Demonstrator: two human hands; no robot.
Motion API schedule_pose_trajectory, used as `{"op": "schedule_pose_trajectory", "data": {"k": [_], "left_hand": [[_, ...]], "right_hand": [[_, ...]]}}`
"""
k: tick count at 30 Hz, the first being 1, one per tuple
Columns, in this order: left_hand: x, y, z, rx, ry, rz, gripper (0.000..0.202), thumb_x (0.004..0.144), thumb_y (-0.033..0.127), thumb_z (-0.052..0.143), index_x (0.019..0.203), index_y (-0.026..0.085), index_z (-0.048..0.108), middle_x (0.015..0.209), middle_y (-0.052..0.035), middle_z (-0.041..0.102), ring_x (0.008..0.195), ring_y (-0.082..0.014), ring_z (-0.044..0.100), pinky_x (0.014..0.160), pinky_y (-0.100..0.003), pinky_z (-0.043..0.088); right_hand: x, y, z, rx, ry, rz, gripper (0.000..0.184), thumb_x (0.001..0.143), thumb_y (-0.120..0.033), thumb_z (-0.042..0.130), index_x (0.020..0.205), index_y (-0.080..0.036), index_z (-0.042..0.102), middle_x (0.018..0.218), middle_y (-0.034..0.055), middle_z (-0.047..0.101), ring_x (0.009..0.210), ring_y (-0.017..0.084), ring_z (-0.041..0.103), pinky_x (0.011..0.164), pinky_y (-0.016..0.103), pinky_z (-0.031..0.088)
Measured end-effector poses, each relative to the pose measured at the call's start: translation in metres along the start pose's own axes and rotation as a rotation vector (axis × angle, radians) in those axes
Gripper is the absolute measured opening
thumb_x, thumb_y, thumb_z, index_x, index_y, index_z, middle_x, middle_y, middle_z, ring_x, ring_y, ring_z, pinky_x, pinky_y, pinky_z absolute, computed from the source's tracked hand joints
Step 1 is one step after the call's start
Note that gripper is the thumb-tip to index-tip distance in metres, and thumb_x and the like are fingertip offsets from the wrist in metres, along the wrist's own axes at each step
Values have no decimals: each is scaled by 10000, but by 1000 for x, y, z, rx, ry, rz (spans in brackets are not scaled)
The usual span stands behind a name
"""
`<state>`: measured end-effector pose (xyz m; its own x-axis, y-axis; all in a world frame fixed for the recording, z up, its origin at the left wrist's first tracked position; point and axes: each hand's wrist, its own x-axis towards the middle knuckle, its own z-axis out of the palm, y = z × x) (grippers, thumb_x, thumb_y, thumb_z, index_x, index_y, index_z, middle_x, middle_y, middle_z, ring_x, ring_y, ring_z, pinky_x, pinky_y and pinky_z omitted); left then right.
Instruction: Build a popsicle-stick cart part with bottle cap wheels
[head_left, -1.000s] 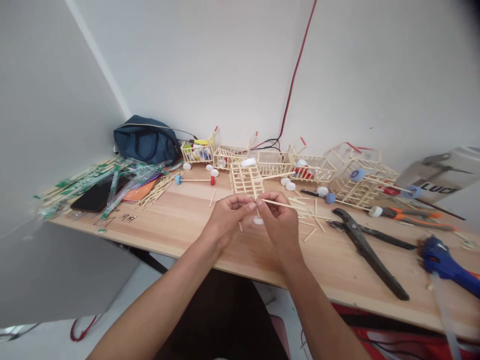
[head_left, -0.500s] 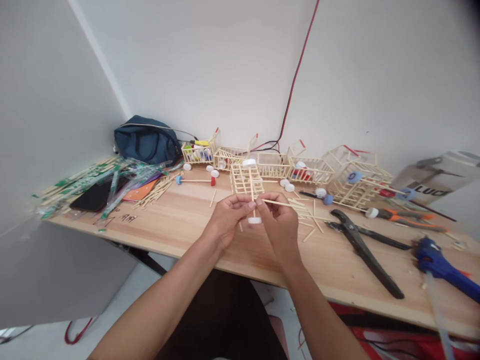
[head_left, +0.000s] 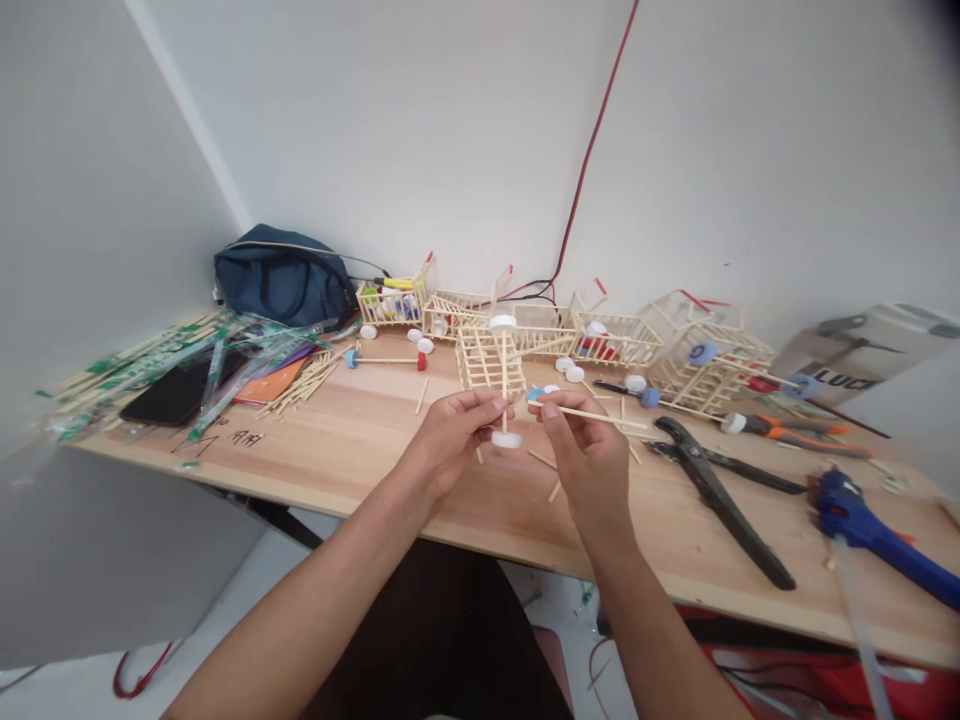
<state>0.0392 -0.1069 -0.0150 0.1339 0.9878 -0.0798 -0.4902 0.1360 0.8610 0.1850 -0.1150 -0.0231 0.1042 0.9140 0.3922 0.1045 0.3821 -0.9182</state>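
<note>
My left hand [head_left: 450, 435] is closed on a small cart [head_left: 486, 360] built of thin wooden sticks, pinching it near its axle. One white cap wheel [head_left: 506, 440] sits at the near end of that axle, and another white cap [head_left: 502, 321] is at the far end. A thin wooden stick [head_left: 604, 417] is pinched in my right hand [head_left: 592, 450], lying roughly level and pointing toward the cart. A small gap separates the stick's tip from the axle. Behind my right fingers lies a blue cap [head_left: 535, 395]; loose cut sticks lie around.
Several stick carts [head_left: 615, 340] line the wall. Black-handled pliers [head_left: 724, 500], a blue glue gun [head_left: 862, 520] and orange-handled pliers [head_left: 795, 433] lie to the right. A blue pouch [head_left: 285, 280], a phone [head_left: 176, 388] and stick bundles [head_left: 142, 350] are on the left.
My right hand has moved right with the stick, away from my left hand and the axle. The blue cap has come into view between the hands. My left hand keeps its hold.
</note>
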Motion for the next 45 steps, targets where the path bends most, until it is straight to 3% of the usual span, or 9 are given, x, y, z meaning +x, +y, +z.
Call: {"op": "schedule_pose_trajectory", "data": {"k": [10,16,21,29,35,39,45], "left_hand": [[4,8,0,-29,-114,-147,182,672,249,781,744,108,691,725,-27,613,639,-91,525,610,-223,392],[11,15,-6,-25,-242,-183,143,730,245,722,734,114,663,698,-18,578,637,-94,507,594,-219,389],[21,17,-9,10,-249,-237,170,719,272,726,725,114,666,714,-23,587,634,-95,508,600,-229,385],[36,20,-6,57,-260,-263,165,726,269,697,699,114,646,693,-25,589,622,-90,501,587,-215,360],[43,24,-2,139,-269,-257,176,738,255,661,658,107,610,637,-15,570,578,-79,473,556,-207,339],[48,27,-1,192,-318,-267,190,761,260,635,652,110,593,620,-10,561,547,-72,463,521,-204,319],[50,24,3,183,-338,-320,191,767,269,641,668,114,590,645,-10,581,559,-76,508,552,-212,370]], "right_hand": [[9,4,-17,-180,-7,-9,191,861,-401,578,898,-223,636,895,34,703,774,184,638,686,293,454],[8,9,-22,-480,-134,15,214,874,-413,546,869,-227,652,780,11,699,594,156,563,597,283,385],[8,17,-26,-573,-213,100,207,874,-398,532,849,-231,651,755,-1,694,559,155,534,589,289,370],[6,33,-30,-430,-352,105,208,895,-399,522,914,-233,646,834,9,689,580,152,536,554,281,373],[8,36,-30,-290,-300,179,240,882,-426,557,873,-202,642,878,32,676,723,163,612,645,266,450],[13,27,-36,-298,-176,126,247,895,-425,540,873,-196,630,872,47,675,780,173,626,704,279,470],[28,-18,-51,-548,-179,-69,201,918,-358,513,911,-218,657,796,7,651,700,142,601,666,259,435]]}}
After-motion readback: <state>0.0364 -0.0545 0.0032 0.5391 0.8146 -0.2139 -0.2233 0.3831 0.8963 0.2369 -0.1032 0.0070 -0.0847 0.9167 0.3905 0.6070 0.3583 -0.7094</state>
